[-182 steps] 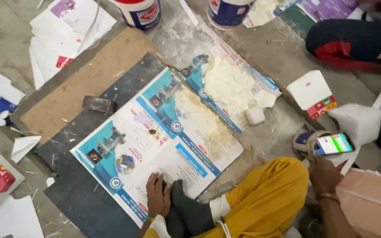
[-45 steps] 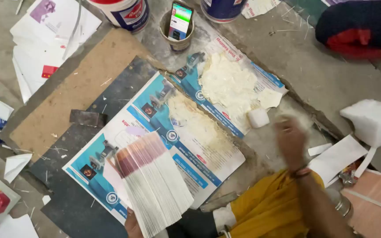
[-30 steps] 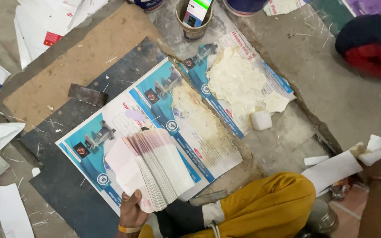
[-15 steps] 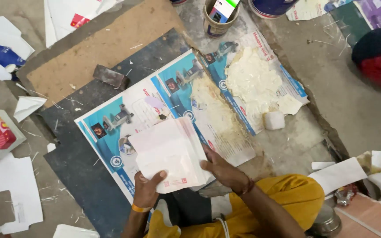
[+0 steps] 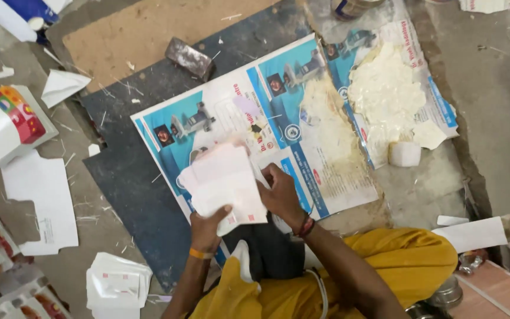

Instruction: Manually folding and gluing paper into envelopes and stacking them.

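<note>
White paper stack pinched in left hand fingers and right hand fingers, above glue-smeared poster.

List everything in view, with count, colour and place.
paper stack: one, white, held in both hands above the posters
posters: two, blue and white, overlapping on the dark board
dark board: one, grey-black, on the floor
paste: cream smear, on the right poster
white block: one, beside the paste
metal block: one, grey, at the board's top edge
folded boxes: several, white and red, at left
left hand: under the stack
right hand: at the stack's right edge
</note>
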